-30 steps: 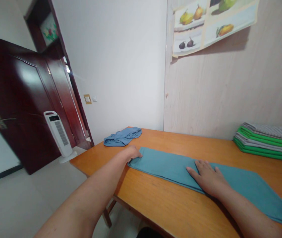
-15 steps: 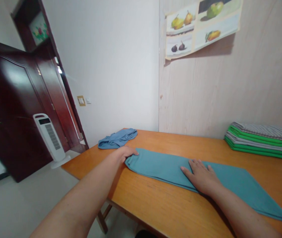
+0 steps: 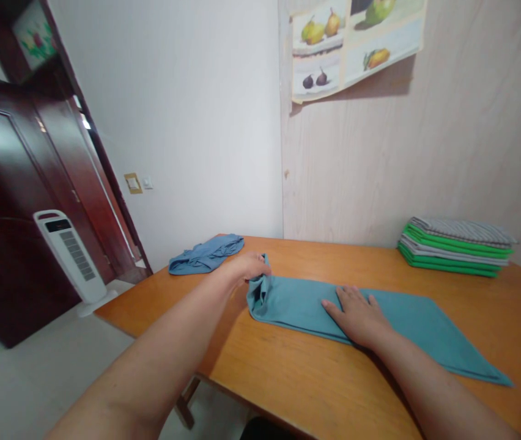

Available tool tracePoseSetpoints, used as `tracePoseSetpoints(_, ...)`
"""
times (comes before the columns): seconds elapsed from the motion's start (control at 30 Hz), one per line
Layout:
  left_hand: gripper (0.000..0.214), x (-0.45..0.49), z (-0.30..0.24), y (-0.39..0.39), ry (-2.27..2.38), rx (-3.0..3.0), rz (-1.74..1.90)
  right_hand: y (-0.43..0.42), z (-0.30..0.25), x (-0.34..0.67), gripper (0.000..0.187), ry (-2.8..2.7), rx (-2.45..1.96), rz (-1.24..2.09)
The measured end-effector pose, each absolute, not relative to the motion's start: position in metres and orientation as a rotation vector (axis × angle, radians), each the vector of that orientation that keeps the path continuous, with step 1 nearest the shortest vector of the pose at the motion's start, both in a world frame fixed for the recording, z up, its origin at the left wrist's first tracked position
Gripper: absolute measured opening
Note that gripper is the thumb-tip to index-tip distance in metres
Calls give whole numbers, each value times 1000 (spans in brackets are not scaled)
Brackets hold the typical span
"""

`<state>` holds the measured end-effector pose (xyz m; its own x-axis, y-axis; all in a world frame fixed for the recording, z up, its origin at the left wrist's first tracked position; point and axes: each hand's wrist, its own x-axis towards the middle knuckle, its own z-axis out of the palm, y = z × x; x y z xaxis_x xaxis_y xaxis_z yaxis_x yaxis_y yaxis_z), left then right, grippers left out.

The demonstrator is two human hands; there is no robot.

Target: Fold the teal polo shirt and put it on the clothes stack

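A long strip of folded teal cloth [image 3: 295,299] lies across the wooden table [image 3: 283,373], its right end tapering to a point. My left hand [image 3: 252,267] grips the cloth's left end and holds it lifted and curled over to the right; some of its fingers are hidden by the fabric. Flat on the middle of the strip rests my right hand [image 3: 359,315], fingers spread and holding nothing.
A crumpled blue cloth [image 3: 208,253] lies at the table's far left corner. Toward the back right sits a stack of folded green and grey cloths [image 3: 457,247]. A white tower fan [image 3: 71,256] stands on the floor by the dark red door [image 3: 8,232].
My left hand has raised the cloth's left end and folded it slightly rightward. My right hand stays flat on the strip. The whole view has shifted, so the room's things appear farther left.
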<state>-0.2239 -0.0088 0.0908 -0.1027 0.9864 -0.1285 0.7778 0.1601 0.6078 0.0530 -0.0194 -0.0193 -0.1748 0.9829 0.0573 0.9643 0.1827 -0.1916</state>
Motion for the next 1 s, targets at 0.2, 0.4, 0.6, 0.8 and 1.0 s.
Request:
tracePoseSetpoints(0.2,17,-189,90,-3,1888,1885,431,-21,-16,52,85,-2285,-1899,197)
tracePoseSetpoints(0.4,18,-164,91,-3,1878,2046,344,-22,-13,50,85,-2279,-1914,210)
tracePoseSetpoints(0.6,17,-142,90,-5,1852,2156,250,-21,-14,50,87,-2271,-1908,204)
tracePoseSetpoints(0.8,14,-124,72,-2,1853,2205,197,-22,-12,50,85,-2279,-1914,224)
tracePoseSetpoints(1.0,15,-122,53,0,1869,2225,203,-23,-11,50,86,-2282,-1911,231)
